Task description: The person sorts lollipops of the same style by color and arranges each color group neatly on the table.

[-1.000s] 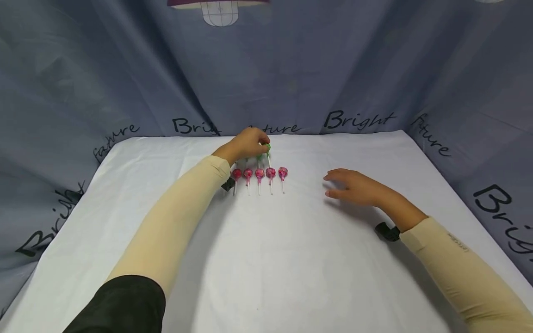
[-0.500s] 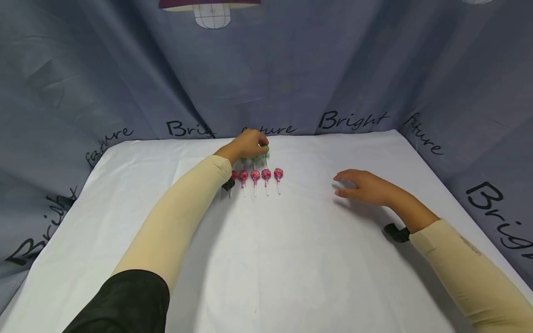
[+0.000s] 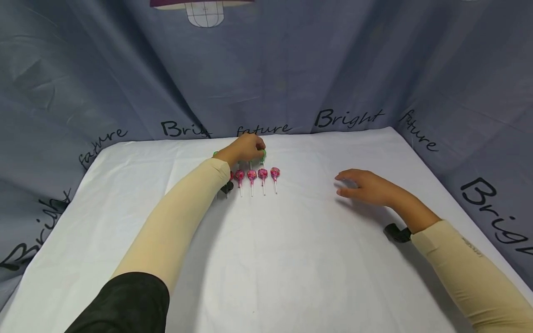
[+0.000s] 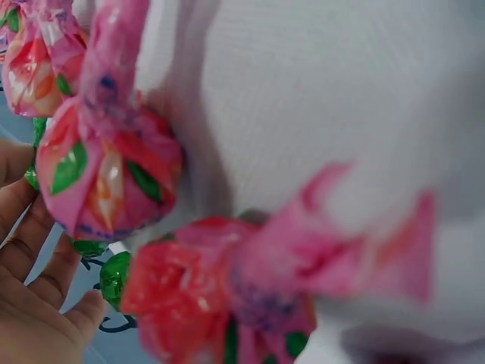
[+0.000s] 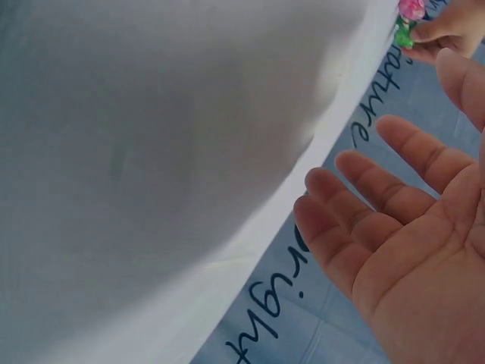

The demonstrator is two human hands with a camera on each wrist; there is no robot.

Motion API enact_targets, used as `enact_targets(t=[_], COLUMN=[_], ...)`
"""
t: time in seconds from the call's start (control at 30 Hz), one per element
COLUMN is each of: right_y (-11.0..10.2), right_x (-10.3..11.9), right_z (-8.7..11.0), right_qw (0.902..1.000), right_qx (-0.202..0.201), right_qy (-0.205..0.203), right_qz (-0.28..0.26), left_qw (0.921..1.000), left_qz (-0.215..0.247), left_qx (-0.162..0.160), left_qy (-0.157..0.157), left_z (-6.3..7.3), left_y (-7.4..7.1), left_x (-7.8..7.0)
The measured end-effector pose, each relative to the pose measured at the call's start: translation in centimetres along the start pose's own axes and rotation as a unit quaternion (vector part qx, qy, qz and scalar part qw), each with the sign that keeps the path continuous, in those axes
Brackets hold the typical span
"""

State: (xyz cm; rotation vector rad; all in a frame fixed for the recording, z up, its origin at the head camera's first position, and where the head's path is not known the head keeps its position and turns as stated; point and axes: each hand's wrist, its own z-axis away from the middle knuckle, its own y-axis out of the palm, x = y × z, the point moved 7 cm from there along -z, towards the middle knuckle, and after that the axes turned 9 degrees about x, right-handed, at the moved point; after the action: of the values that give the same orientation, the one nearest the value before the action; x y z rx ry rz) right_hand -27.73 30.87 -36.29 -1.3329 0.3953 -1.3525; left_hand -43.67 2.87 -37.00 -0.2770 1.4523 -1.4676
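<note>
Near the far edge of the table, my left hand (image 3: 245, 147) pinches the wrapped head of a green lollipop (image 3: 263, 156), whose white stick points toward me. Other green lollipops are partly hidden under that hand. Just in front lies a row of several pink lollipops (image 3: 251, 175), sticks toward me; my left wrist covers its left end. In the left wrist view, large pink lollipops (image 4: 110, 171) hide part of the fingers, and a bit of green lollipop (image 4: 115, 279) shows by a fingertip. My right hand (image 3: 366, 186) holds nothing, fingers spread loosely over the cloth at the right.
A white cloth (image 3: 300, 259) covers the table. Grey-blue curtain (image 3: 283, 69) with printed lettering hangs behind the far edge and at both sides. Dark wrist cameras (image 3: 397, 232) sit under the wrists.
My left hand has drawn the green lollipop a little toward me, closer to the pink row. The right hand has shifted slightly rightward, away from the row. The head view has turned slightly.
</note>
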Motion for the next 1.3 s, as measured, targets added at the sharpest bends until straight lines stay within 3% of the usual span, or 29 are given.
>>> enact_targets(t=[0.23, 1.3], right_y=[0.2, 0.0], right_x=[-0.2, -0.8], right_z=[-0.1, 0.3], right_qw=[1.0, 0.9997], right_qx=[-0.002, -0.009], right_qy=[-0.002, 0.013], right_qz=[0.001, -0.019], left_qw=[1.0, 0.9996], left_qz=[0.005, -0.021], left_qx=[0.002, 0.013], left_qy=[0.0, 0.009], left_z=[-0.2, -0.5], left_y=[0.5, 1.1], left_x=[0.6, 0.0])
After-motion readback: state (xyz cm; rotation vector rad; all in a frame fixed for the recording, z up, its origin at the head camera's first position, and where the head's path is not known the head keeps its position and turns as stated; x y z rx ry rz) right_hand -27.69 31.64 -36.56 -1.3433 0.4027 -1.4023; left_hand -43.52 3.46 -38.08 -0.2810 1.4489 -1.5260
